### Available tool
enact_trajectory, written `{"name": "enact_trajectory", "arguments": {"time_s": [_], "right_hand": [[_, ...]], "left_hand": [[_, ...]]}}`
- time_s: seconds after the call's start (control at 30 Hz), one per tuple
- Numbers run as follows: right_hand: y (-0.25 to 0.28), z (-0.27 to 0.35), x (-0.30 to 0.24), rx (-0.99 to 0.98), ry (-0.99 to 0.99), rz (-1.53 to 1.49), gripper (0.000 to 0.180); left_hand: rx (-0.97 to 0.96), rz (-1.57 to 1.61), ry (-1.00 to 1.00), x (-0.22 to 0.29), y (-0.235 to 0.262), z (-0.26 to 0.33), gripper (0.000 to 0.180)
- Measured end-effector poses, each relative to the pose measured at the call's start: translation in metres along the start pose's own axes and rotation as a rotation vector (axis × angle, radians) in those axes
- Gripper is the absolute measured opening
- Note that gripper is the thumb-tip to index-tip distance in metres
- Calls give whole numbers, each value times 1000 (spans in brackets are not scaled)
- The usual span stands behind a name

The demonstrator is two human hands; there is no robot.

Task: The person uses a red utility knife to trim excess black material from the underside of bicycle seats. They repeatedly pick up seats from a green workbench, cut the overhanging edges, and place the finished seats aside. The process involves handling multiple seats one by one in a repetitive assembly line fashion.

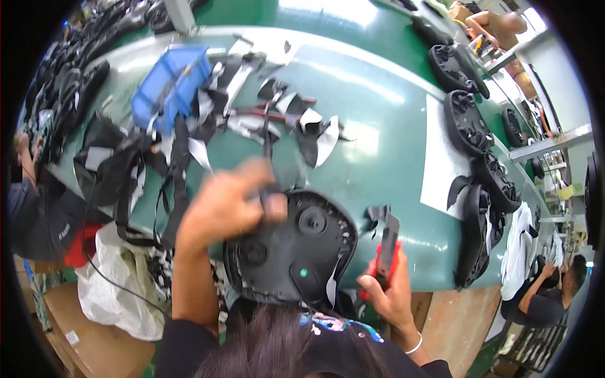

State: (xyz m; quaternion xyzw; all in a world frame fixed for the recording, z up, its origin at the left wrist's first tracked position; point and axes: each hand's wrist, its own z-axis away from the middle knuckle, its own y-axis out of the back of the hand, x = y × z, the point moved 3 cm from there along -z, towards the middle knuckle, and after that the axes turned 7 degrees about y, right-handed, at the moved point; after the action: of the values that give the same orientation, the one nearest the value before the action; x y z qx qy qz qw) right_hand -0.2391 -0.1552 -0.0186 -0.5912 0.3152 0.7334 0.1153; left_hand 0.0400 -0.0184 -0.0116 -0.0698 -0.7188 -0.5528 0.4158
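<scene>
A rounded black moulded plastic shell [296, 249], ribbed and dished with two round recesses and a small green dot, is held against the near edge of the green table [378, 151], directly between the two hands. The left hand [224, 205] is closed at the shell's upper left rim, its fingers [272, 203] pinched together on a thin black strip or edge there; exactly what is pinched is blurred. The right hand [391, 291] is wrapped shut around the red handle of a utility knife [386, 249], whose dark blade end points upward just right of the shell.

For a clean result, the shell is best braced firmly by the left fingers while the blade is kept angled away from them, and only short, controlled strokes along the rim are advisable; the hard plastic looks slick, so slipping is a risk.

Beyond the left fingers, floppy black and white fabric offcuts [315, 135] and black webbing straps [179, 176] are scattered, with a blue plastic bin [167, 85] farther off. Right of the knife, a row of matching black shells [469, 123] is lined up along the table.
</scene>
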Motion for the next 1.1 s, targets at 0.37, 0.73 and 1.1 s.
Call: {"name": "enact_trajectory", "arguments": {"time_s": [0.37, 0.73, 1.1], "right_hand": [[112, -210, -25, 549, 440, -67, 40], [128, -555, 21, 392, 298, -558, 49], [185, -711, 36, 660, 318, -916, 54]], "left_hand": [[93, 478, 28, -16, -4, -97, 27], [-484, 845, -59, 9, -85, -152, 17], [-652, 1052, 95, 2, -67, -158, 13]]}}
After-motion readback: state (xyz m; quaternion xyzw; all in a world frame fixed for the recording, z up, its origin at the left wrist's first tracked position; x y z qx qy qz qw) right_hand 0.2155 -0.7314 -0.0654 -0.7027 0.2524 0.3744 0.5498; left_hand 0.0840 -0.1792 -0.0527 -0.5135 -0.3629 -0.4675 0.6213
